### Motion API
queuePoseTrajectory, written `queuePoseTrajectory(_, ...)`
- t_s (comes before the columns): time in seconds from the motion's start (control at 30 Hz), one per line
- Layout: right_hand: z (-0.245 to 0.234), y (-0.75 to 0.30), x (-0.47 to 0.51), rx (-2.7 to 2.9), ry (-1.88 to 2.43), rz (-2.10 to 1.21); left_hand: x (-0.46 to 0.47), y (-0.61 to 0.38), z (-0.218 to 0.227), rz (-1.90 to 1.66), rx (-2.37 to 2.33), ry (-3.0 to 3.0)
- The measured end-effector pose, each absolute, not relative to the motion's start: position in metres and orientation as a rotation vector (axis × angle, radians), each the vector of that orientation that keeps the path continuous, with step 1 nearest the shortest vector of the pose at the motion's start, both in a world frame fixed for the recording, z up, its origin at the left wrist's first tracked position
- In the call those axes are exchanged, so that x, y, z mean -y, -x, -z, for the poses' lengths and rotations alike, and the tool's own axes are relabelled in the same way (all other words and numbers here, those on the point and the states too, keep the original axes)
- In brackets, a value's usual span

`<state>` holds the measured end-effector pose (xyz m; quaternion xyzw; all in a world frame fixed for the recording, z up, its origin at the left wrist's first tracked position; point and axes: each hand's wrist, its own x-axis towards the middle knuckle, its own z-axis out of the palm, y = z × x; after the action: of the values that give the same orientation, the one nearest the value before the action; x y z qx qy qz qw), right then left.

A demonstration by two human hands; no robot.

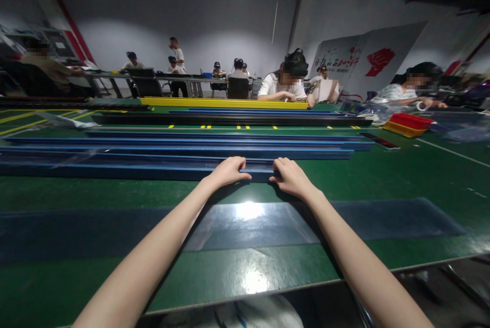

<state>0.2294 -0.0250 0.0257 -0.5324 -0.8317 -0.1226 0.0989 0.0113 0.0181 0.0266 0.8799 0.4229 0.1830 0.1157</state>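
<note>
Both hands are at the nearest long blue channel strip point(115, 170), which lies flat across the green table point(401, 174). My left hand point(228, 170) grips the strip near its right end, fingers curled over the far side and thumb on the near side. Close to the strip's right tip, my right hand point(291, 177) is closed round it in the same way. A short stretch of the strip shows between the two hands. Under my forearms lies a clear plastic sheet point(252, 226), long and flat, with lamp glare on it.
Behind the held strip lie more blue strips point(306, 154), a black strip point(237, 120) and a yellow strip point(222, 102). A red and yellow bin point(408, 124) stands at right, near a dark flat object point(378, 140). Co-workers sit across the table and beyond.
</note>
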Motion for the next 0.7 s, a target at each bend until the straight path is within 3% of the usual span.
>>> queuePoseTrajectory(0.3,-0.018,-0.208,0.028,2.459,1.444,0.490,-0.020,-0.011,-0.025,-0.550,-1.222,-2.605)
queuePoseTrajectory(0.7,-0.025,-0.203,0.021,2.517,1.423,0.371,-0.009,-0.012,-0.033,-0.447,-1.307,-2.705)
